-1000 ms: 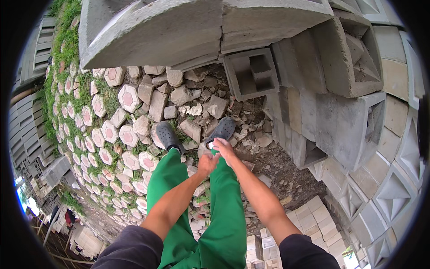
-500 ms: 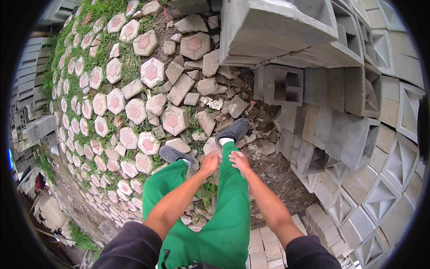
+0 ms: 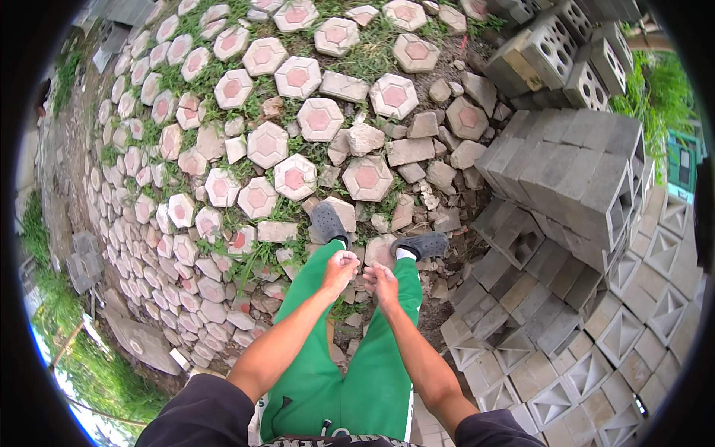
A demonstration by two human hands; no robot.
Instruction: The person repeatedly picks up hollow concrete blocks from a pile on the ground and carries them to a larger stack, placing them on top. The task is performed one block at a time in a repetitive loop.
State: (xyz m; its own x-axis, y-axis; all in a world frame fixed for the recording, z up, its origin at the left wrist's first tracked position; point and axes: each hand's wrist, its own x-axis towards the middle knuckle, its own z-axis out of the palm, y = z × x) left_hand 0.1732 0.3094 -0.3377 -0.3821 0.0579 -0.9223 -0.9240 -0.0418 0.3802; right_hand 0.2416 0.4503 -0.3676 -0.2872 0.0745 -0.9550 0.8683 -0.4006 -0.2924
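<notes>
My left hand (image 3: 340, 273) is held in front of my lower legs with its fingers curled in; whether anything is inside the curl is hidden. Just to its right, a small gap away, my right hand (image 3: 381, 284) has its fingers loosely bent and a little apart, and nothing shows in it. Under and around the hands are my green trousers (image 3: 320, 343). Beyond them, my left grey clog (image 3: 328, 222) and right grey clog (image 3: 421, 246) stand on broken paving pieces. A hexagonal paver (image 3: 368, 179) with a pink centre lies ahead of the feet.
Many hexagonal pavers (image 3: 295, 177) are spread over grass at the left and ahead. Concrete rubble (image 3: 411, 151) lies beyond my right foot. Stacked grey hollow blocks (image 3: 558, 171) stand at the right, with pale blocks with recessed faces (image 3: 622, 335) nearer.
The view has swung, so the block stacks sit farther right and more pavers show. My feet have shifted on the rubble. My right hand's fingers have left the trouser leg and bent inward.
</notes>
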